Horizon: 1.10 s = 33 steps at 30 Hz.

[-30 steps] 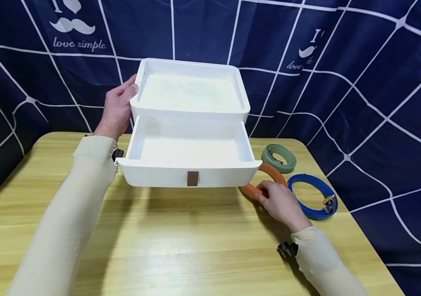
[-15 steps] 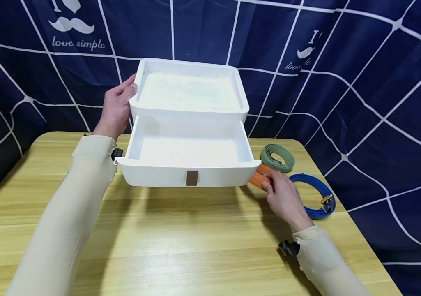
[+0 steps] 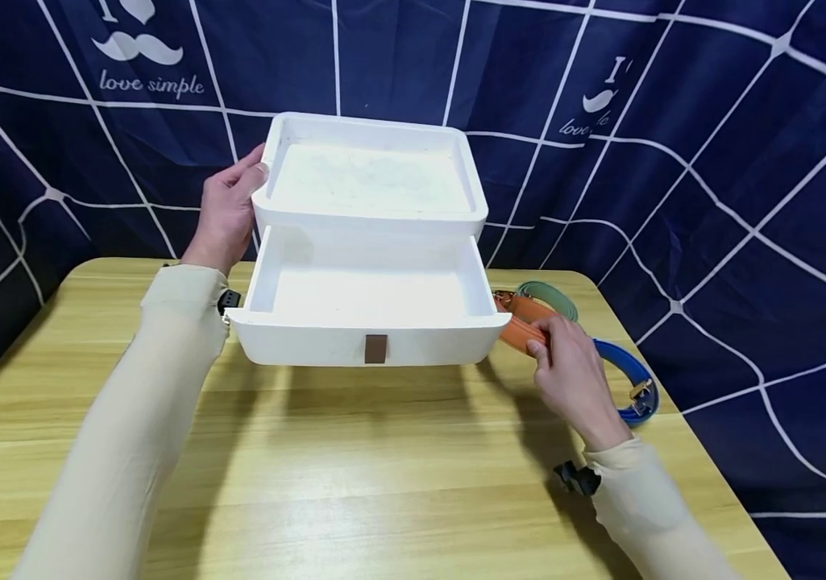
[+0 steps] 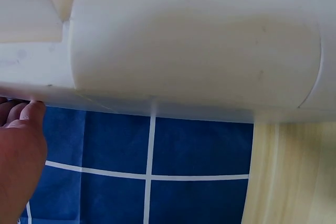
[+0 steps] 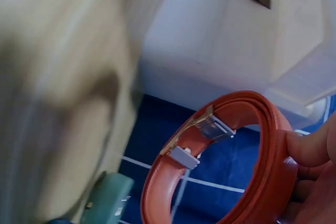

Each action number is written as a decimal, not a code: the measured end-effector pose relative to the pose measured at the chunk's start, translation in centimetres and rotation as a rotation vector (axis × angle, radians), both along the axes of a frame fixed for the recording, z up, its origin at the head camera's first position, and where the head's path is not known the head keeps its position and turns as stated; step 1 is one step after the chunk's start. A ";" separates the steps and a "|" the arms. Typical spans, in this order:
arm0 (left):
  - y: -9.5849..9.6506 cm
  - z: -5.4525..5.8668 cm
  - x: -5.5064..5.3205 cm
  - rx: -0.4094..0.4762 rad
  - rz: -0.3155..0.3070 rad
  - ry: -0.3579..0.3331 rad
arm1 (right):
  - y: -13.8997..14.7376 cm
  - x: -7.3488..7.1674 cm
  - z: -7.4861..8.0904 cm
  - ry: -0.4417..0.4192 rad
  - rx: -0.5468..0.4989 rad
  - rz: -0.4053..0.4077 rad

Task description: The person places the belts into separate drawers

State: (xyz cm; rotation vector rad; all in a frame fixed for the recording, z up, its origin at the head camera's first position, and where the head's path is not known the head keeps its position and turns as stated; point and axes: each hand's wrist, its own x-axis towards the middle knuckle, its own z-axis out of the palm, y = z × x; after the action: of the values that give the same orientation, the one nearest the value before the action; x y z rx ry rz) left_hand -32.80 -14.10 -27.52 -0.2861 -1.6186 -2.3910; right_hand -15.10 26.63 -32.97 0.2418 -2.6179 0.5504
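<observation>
A white drawer organizer (image 3: 376, 177) stands at the back of the table with its upper drawer (image 3: 376, 346) pulled out and nothing inside. My left hand (image 3: 227, 209) grips the organizer's left side, thumb at the top rim; in the left wrist view only part of that hand (image 4: 23, 145) shows at the edge. To the right of the drawer, my right hand (image 3: 574, 374) pinches a coiled orange belt (image 3: 521, 332). The right wrist view shows the belt (image 5: 281, 177) as an upright loop with a metal buckle (image 5: 212, 129), the thumb against its outer face.
Behind the orange belt lies a coiled green belt (image 3: 558, 300), partly covered by it. A coiled blue belt (image 3: 633, 374) rests near the table's right edge, partly behind my right hand. A dark blue patterned curtain (image 3: 398, 56) hangs around the wooden table (image 3: 354, 483).
My right hand has lifted the orange belt from the table and tilted it, its buckle now showing beside the drawer. The hand shifted slightly right and up. My left hand stays on the organizer.
</observation>
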 end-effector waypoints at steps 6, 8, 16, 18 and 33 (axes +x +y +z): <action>-0.2 0.1 0.1 0.026 -0.013 -0.024 | -0.2 0.1 1.9 0.082 -0.022 -0.002; -0.2 0.1 0.1 0.036 -0.013 -0.030 | -0.2 0.2 2.5 0.113 -0.039 0.002; 0.0 0.1 0.0 0.043 -0.008 -0.015 | 0.2 0.7 5.4 0.206 -0.081 0.027; 0.0 0.0 -0.1 0.042 -0.008 -0.017 | 0.2 1.0 6.2 0.222 -0.084 0.024; -0.3 0.1 0.0 0.000 -0.004 -0.024 | -1.9 3.1 10.5 0.329 -0.104 0.158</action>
State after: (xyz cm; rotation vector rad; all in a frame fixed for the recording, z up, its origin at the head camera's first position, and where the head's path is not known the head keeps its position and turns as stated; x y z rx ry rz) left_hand -32.76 -14.41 -27.42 -0.2624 -1.6292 -2.4063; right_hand -12.02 24.69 -22.44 0.4663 -2.2579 0.6390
